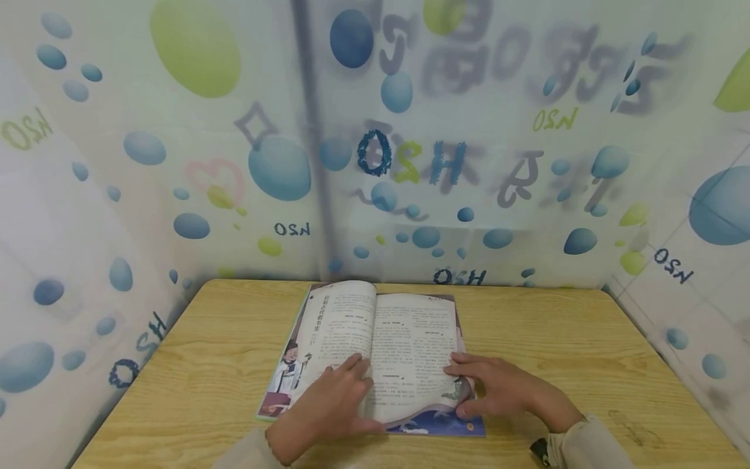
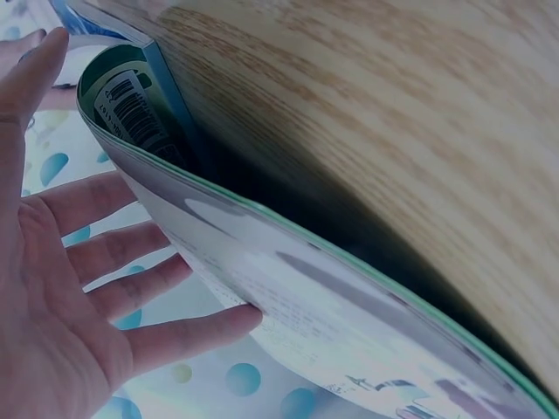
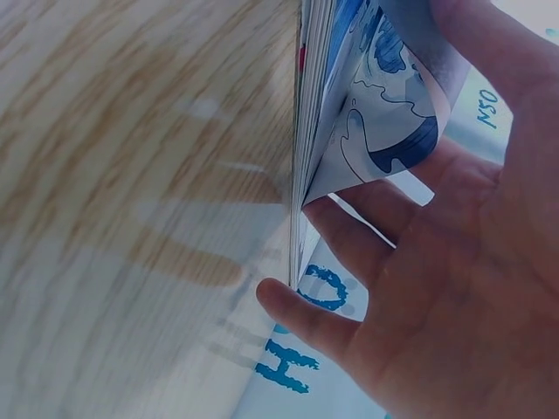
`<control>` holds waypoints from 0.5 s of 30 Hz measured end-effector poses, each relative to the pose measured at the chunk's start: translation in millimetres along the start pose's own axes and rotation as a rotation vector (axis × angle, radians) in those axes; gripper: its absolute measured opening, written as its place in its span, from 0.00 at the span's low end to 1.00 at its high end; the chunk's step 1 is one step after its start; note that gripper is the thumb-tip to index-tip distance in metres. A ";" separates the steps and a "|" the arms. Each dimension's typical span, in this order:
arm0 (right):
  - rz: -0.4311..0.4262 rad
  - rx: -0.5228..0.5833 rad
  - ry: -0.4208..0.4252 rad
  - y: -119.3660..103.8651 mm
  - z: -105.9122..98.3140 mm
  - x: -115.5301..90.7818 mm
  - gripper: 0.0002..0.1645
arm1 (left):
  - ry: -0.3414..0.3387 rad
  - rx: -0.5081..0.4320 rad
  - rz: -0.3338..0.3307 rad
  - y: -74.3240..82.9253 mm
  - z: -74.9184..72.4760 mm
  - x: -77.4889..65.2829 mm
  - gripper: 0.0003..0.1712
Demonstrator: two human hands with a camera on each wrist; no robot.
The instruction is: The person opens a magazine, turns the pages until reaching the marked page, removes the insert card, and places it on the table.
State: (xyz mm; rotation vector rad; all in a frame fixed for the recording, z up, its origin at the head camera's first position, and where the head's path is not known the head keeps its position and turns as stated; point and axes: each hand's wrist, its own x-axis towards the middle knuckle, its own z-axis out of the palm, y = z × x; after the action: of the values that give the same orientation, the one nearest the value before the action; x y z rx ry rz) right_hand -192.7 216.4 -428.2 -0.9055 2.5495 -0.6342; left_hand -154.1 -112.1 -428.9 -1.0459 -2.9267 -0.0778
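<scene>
Leftward, a robed cartoon figure (image 1: 288, 374) is showing on the outer side of an open magazine's left page (image 1: 340, 326), the magazine (image 1: 410, 319) lying flat on the wood-grained bench (image 1: 205, 352). Next along, the left hand (image 1: 335, 398) is resting over the lower gutter, grip spread, fingers loosely straight. Farther right, the right hand (image 1: 500, 385) is pinching the right page (image 1: 404, 391) at its lower outer edge, the paper curling up in that grip above a blue illustrated sheet (image 1: 436, 422).
</scene>
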 end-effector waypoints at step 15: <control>-0.005 -0.006 0.032 -1.0 -1.5 4.1 0.49 | -0.013 0.048 0.013 2.6 0.0 1.9 0.44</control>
State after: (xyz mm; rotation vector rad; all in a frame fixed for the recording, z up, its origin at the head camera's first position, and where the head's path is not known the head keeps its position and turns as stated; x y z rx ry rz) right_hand -195.9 213.5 -427.2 -0.9108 2.5799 -0.6479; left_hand -153.9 -108.9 -428.8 -1.0621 -2.9177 -0.0002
